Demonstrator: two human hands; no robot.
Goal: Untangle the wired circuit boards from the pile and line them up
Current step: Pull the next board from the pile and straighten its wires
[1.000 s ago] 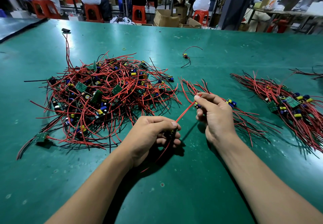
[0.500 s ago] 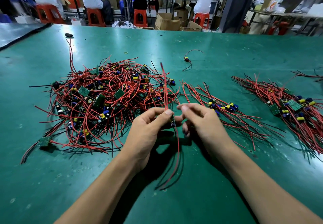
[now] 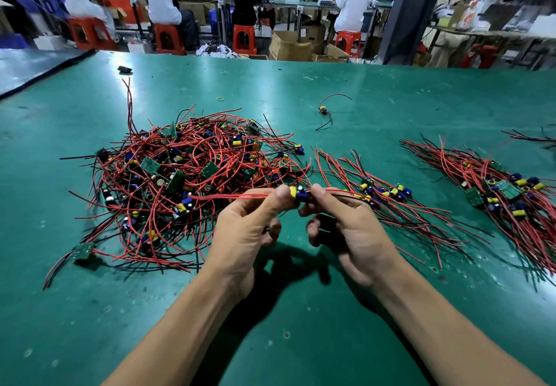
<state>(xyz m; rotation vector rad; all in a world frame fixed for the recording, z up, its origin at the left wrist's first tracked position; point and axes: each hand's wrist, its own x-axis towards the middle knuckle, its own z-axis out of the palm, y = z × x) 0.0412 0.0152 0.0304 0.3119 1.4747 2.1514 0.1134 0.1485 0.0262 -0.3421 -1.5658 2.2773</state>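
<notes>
Here both hands pinch one small circuit board (image 3: 298,194) above the green table (image 3: 301,325): left hand (image 3: 246,229) and right hand (image 3: 352,229) at its ends. Its red wires (image 3: 228,196) trail left over the tangled pile (image 3: 186,181); a lined-up row (image 3: 385,193) lies just right.

The left forearm (image 3: 180,325) and right forearm (image 3: 430,325) are bare and slender, uncovered from the lower edge of the view up to the wrists. The left hand (image 3: 243,229) is bare too, with creased knuckles, faint tendon lines across its back and a short, rounded thumbnail. The right hand (image 3: 352,232) looks the same, its nails trimmed short
</notes>
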